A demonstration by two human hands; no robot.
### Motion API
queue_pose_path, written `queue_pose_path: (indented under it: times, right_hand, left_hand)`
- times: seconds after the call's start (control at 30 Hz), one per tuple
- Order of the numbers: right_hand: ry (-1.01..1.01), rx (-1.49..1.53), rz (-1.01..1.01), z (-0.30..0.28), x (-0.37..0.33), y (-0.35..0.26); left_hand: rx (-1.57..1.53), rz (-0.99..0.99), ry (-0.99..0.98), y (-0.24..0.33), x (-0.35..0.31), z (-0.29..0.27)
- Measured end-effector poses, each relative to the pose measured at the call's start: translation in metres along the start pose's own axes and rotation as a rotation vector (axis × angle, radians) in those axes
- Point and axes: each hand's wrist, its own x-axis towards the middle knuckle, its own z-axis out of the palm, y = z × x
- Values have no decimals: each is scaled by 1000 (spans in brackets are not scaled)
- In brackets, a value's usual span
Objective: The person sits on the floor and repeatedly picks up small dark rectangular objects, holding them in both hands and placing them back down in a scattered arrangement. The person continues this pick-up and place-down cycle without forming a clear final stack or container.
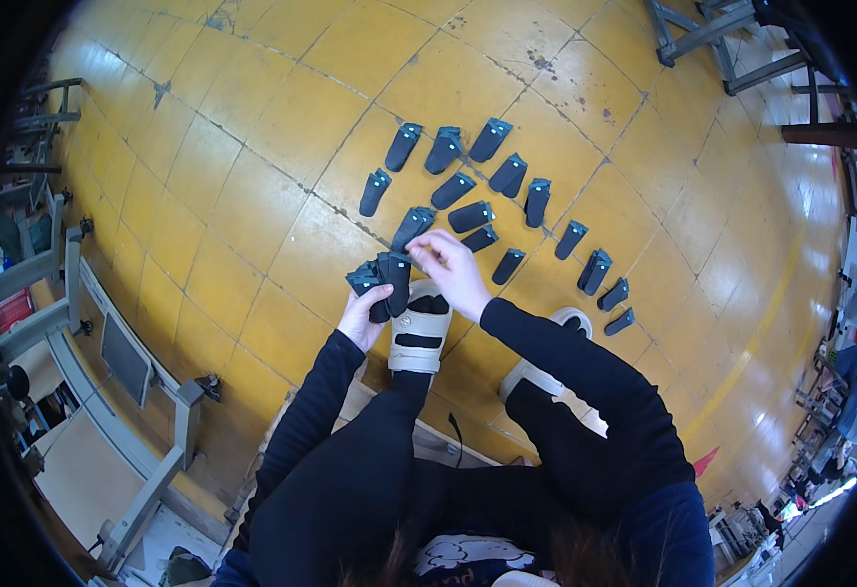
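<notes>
Black, fabric-like pieces [396,277] sit fanned in the left hand [362,313], thumb across them, at the centre of the frame; they look light, soft and apt to slide apart, so pinching the whole stack's thickness should suit. Beside them the right hand [451,274] curls, its hold unclear. Similar bundles [443,152] dot the yellow floor [252,176], upper centre.

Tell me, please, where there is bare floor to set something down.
Bare yellow floor lies left of the dark bundles, up to the grey metal frame, and right of them, toward the yellow stripe. It is crowded ahead of the shoes, where bundles lie close together, and around the right hand.
</notes>
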Motion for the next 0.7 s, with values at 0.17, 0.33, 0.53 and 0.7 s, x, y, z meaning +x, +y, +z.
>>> queue_pose_path:
  times: [0.17,0.33,0.53,0.7]
  right_hand:
    - [-123,-35,-34,0,-12,-13]
    - [-110,-54,62,0,-11,-17]
    - [-112,-27,57,1,-11,-13]
    - [-33,320,181,-2,-13,-20]
  left_hand:
    - [6,48,6,-3,2,2]
    - [38,55,8,-4,-1,6]
    - [-5,44,2,-4,0,0]
    - [2,57,-18,1,-2,6]
